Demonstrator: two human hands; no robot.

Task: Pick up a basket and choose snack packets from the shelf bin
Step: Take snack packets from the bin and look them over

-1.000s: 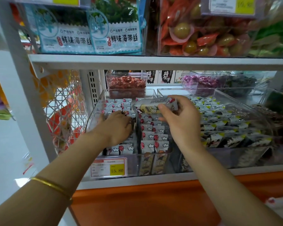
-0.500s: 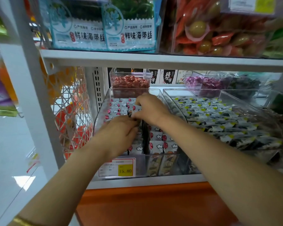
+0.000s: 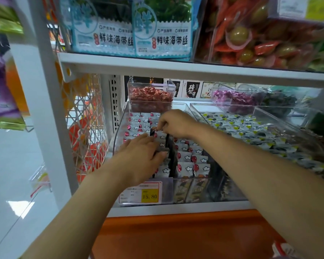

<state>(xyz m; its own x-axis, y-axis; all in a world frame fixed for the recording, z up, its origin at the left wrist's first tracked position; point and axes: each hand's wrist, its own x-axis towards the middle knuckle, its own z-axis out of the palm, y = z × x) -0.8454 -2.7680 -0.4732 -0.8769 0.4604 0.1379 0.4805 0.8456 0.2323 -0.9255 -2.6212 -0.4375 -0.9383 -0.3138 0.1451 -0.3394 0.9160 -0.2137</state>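
Left grip (image 3: pixel 140 157) lies fingers-out and fairly flat on the red-and-white snack packets (image 3: pixel 187 156) at the front left of the shelf bin (image 3: pixel 166 193). Its thumb reaches toward the dark divider (image 3: pixel 171 156), and whether anything is held beneath the palm cannot be told. Right grip (image 3: pixel 176 124) has crossed over it to the left column. Its fingertips are curled and pinch the end of one snack packet (image 3: pixel 154 130) just above the rows.

By the look of it, choosing is under way: one packet is being drawn, and none is yet seen set aside. No basket shows in view, so whether that step is done cannot be judged from here.

Nearest is an orange panel (image 3: pixel 176 236) below the white shelf (image 3: pixel 176 208). A price label (image 3: pixel 140 193) reading 15.80 sits on the bin's front wall at the shelf's front edge. To the right stands a second clear bin (image 3: pixel 269 116) of green-marked packets. Toward the back edge are a tub of red sweets (image 3: pixel 151 97) and purple sweets (image 3: pixel 232 96). Wire mesh (image 3: pixel 86 128) closes the left end, with pale floor (image 3: pixel 7 165) beyond. Overhead, an upper shelf (image 3: pixel 176 70) carries seaweed packs (image 3: pixel 163 34).
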